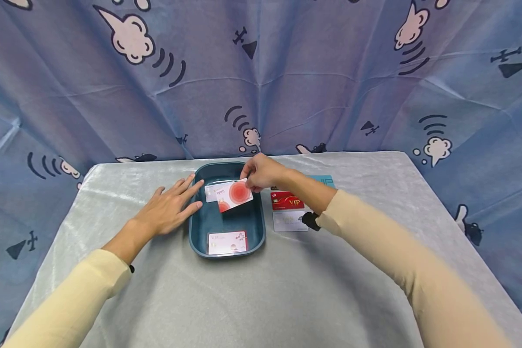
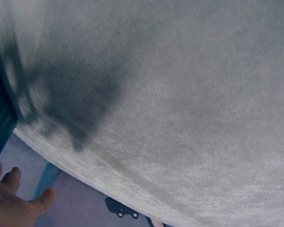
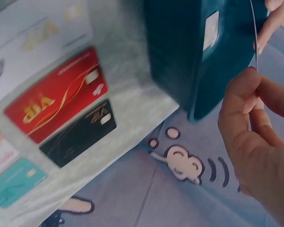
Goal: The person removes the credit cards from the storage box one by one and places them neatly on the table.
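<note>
With two cards (image 1: 227, 242) already laid in the tray (image 1: 217, 221), a red-circled card (image 1: 236, 194) is pinched above it by the right hand (image 1: 265, 173), the left hand (image 1: 169, 209) is held loosely outspread at its rim, and five others (image 1: 282, 201) are left on the surface (image 1: 287, 290).

Your head camera looked forward and down from high up, farther back. Your two wrist cameras looked from close by, with the table's (image 1: 252, 299) far edge toward the bottom. All three saw the tub (image 1: 226, 221); head and right wrist shared the cards (image 3: 61, 94) too.
</note>
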`<action>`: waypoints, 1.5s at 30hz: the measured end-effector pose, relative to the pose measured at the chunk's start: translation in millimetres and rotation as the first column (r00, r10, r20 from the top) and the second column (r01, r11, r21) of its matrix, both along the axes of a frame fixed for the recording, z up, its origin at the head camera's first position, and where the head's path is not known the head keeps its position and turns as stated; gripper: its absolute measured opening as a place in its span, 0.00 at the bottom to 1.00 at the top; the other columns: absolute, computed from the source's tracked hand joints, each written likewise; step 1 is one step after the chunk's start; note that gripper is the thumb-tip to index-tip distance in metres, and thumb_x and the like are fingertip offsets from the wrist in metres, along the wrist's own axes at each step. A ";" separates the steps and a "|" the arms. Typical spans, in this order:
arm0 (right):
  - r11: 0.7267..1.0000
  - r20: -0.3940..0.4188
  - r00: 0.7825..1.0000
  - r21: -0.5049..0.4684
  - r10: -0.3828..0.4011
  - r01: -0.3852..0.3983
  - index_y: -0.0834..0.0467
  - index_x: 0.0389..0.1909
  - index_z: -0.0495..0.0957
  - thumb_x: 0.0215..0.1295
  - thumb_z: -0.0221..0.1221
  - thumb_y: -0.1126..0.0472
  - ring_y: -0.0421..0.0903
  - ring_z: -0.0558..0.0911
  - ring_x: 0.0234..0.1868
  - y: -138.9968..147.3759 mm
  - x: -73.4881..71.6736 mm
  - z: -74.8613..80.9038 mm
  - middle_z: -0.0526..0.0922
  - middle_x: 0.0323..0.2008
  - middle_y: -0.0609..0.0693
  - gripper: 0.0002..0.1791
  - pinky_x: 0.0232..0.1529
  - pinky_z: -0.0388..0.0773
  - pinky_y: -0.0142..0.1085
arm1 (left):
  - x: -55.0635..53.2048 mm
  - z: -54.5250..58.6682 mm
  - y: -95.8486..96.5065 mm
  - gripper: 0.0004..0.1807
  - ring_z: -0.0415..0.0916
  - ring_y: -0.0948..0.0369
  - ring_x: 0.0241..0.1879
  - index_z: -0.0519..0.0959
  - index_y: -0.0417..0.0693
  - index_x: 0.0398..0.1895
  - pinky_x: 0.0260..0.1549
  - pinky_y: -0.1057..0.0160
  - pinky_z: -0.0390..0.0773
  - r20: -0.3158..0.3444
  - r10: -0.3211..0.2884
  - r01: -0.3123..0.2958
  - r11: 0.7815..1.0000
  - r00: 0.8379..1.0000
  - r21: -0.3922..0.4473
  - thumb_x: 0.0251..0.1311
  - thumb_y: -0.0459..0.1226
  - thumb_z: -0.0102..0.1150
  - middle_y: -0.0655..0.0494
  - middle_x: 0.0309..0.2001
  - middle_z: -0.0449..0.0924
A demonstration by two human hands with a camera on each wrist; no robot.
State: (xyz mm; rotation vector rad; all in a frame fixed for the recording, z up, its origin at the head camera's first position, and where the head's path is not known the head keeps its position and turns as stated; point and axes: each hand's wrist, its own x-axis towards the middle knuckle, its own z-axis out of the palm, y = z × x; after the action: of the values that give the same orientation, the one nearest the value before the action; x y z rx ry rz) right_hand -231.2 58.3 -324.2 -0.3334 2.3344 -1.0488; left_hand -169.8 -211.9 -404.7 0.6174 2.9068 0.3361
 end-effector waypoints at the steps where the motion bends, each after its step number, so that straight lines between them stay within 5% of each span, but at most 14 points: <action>1: 1.000 -0.004 1.000 0.009 0.001 -0.001 0.66 0.40 0.81 0.64 0.60 0.74 0.47 0.77 0.28 3.3 -0.5 1.6 0.78 0.28 0.56 0.05 0.39 0.84 0.39 | 0.2 0.0 0.2 0.36 0.46 0.44 0.77 0.50 0.57 0.81 0.64 0.27 0.49 -0.001 0.000 0.000 1.000 1.000 -0.001 0.75 0.57 0.40 0.49 0.80 0.41; 11: 0.997 -0.002 1.000 0.073 -0.014 0.014 0.65 0.45 0.81 0.66 0.60 0.72 0.51 0.79 0.37 36.9 -4.7 15.9 0.79 0.38 0.59 0.09 0.44 0.84 0.40 | 0.8 0.1 -0.6 0.35 0.45 0.44 0.77 0.49 0.57 0.81 0.65 0.27 0.49 -0.006 -0.008 0.008 1.000 1.000 0.003 0.76 0.57 0.38 0.49 0.80 0.41; 27: 0.997 0.039 0.999 0.083 -0.001 -0.002 0.67 0.49 0.78 0.68 0.58 0.71 0.55 0.80 0.40 97.8 -10.2 26.9 0.82 0.34 0.56 0.10 0.46 0.83 0.40 | 1.0 1.5 0.4 0.35 0.46 0.44 0.77 0.51 0.55 0.80 0.64 0.27 0.49 -0.007 -0.011 0.011 1.000 1.000 0.000 0.76 0.56 0.40 0.48 0.80 0.41; 45: 0.996 0.112 0.994 0.087 0.004 -0.014 0.68 0.51 0.75 0.68 0.58 0.70 0.49 0.79 0.36 151.1 -6.7 18.3 0.81 0.38 0.56 0.12 0.40 0.82 0.35 | 2.1 3.0 1.8 0.35 0.45 0.44 0.77 0.50 0.55 0.80 0.65 0.28 0.49 0.004 -0.008 0.008 1.000 1.000 -0.013 0.76 0.55 0.40 0.48 0.80 0.40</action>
State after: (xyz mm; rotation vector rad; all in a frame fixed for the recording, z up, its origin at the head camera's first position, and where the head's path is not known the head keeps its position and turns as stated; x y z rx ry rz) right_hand -237.9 209.5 -305.9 -0.2442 2.2682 -0.9329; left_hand -167.7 -210.1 -401.7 0.6259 2.8992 0.3176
